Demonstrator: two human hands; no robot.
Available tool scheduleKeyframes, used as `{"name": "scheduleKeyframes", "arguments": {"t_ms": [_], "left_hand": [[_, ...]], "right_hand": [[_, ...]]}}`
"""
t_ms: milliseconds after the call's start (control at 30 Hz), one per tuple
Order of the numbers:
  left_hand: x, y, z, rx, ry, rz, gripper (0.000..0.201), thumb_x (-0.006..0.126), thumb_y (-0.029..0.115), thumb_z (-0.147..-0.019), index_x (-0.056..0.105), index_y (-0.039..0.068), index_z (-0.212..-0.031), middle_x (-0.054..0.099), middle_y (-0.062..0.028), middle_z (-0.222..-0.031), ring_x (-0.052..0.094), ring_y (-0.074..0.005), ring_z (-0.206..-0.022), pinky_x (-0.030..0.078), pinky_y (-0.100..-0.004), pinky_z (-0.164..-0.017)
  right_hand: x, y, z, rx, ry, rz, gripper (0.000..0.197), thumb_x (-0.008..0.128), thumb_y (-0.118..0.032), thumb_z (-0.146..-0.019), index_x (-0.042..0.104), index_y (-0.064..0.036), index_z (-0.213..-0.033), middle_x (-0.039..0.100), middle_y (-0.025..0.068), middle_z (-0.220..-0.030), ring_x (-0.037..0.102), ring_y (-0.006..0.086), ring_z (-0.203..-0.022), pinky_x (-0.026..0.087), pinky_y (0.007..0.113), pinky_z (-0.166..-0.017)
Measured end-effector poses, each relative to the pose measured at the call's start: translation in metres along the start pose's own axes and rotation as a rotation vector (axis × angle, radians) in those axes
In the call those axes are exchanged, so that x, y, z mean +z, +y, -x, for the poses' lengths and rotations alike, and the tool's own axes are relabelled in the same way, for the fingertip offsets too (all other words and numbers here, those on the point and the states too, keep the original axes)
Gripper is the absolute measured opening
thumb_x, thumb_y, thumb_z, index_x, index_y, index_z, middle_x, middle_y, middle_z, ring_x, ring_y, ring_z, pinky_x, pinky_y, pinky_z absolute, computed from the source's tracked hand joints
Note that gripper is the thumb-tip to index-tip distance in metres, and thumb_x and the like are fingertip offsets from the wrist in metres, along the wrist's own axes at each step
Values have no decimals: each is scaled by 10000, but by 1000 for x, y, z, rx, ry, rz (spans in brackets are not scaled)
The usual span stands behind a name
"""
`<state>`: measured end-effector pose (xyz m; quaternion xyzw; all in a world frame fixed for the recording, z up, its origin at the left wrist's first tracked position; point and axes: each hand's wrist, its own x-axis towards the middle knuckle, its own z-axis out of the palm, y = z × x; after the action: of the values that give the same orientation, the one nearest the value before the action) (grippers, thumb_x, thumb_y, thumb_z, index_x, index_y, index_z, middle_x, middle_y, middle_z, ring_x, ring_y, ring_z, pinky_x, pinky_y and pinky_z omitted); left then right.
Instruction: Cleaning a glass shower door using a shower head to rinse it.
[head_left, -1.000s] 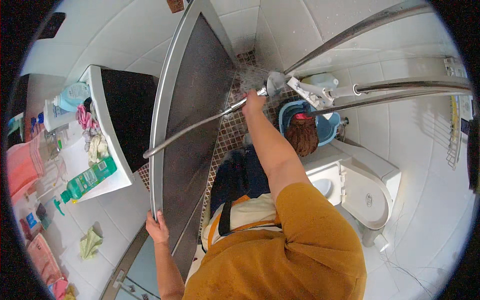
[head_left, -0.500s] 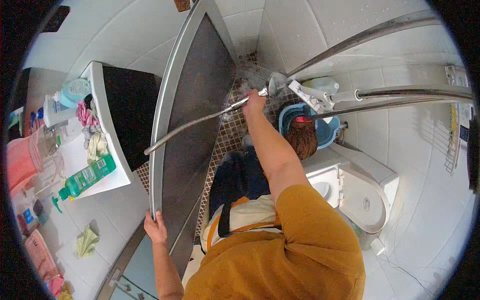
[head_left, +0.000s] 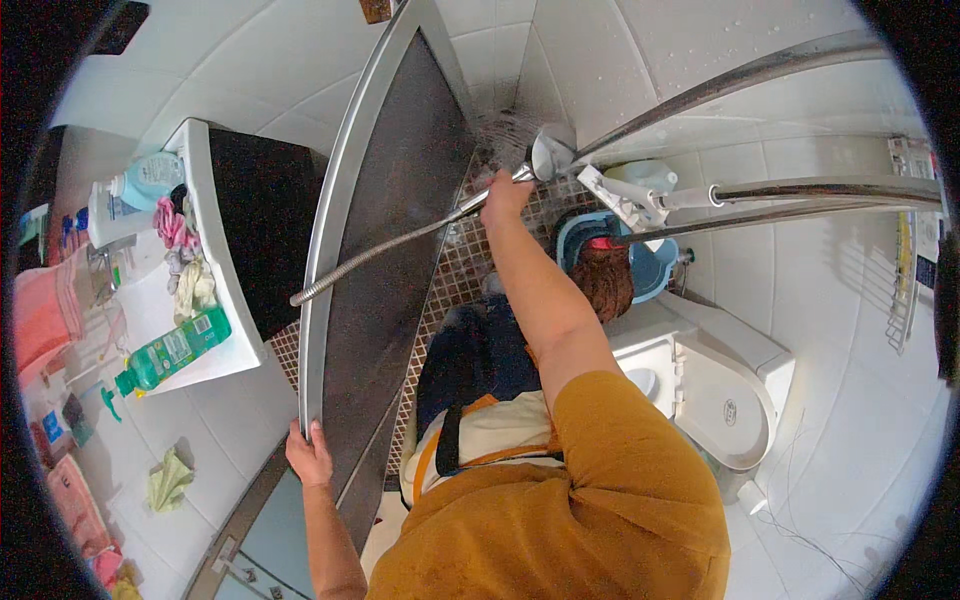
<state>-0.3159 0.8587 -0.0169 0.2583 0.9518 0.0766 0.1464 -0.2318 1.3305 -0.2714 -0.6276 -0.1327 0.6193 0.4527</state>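
Observation:
My right hand [head_left: 506, 200] is wrapped round the handle of a chrome hand shower [head_left: 544, 158], held out over the far floor corner. Water sprays from its head toward the tiles and wall. From the handle, a metal hose [head_left: 375, 258] runs left across a dark door panel [head_left: 405, 170] with a silver frame. At that panel's near end, my left hand [head_left: 310, 455] grips the frame edge, thumb on one side. Right of the shower head stands a blue bucket [head_left: 655, 268], with a brown, stringy mop-like bundle [head_left: 603, 280] at its near side.
A white toilet [head_left: 725, 410] with its lid raised is at my right. Metal poles [head_left: 740, 85] slant in from the upper right. On the left, a white washbasin [head_left: 235, 270] carries cloths and a green pump bottle [head_left: 180, 350]. Small brown tiles [head_left: 455, 265] cover the floor.
My right hand has shifted slightly up and left, and the shower head has tilted so its face shows more to the right. My left hand keeps its place on the frame.

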Motion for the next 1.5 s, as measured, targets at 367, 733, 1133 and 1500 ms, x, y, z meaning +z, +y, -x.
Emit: {"name": "scheduleKeyframes", "arguments": {"t_ms": [367,733,1133,1500], "left_hand": [[-15,30,-2,-125,-101,199,277,679,240,-816,584,-21,-822,613,-200,-685,614,-354,-639,474,-375,-608],[-11,-5,58,-41,-61,6,300,693,285,-796,583,7,-767,568,-216,-647,559,-403,-615,442,-441,-558],[-3,-67,148,50,-63,-19,244,733,246,-735,627,38,-804,595,-181,-669,559,-371,-634,449,-443,-585],[-5,-83,140,178,37,22,289,782,160,-659,606,70,-870,624,-115,-694,600,-314,-662,471,-419,-650]], "right_hand": [[-34,19,-23,-68,36,285,319,565,-27,-782,350,-14,-1017,487,108,-816,516,179,-630,425,335,-544],[-116,-33,39,61,-270,109,315,507,13,-782,322,-82,-1018,445,96,-776,523,189,-573,414,314,-419],[-164,5,99,167,-272,61,306,544,12,-738,365,-121,-949,512,103,-761,541,217,-630,455,346,-495],[-178,-14,90,377,-201,151,137,518,-16,-719,416,-102,-751,520,87,-713,527,250,-689,440,461,-753]]}}
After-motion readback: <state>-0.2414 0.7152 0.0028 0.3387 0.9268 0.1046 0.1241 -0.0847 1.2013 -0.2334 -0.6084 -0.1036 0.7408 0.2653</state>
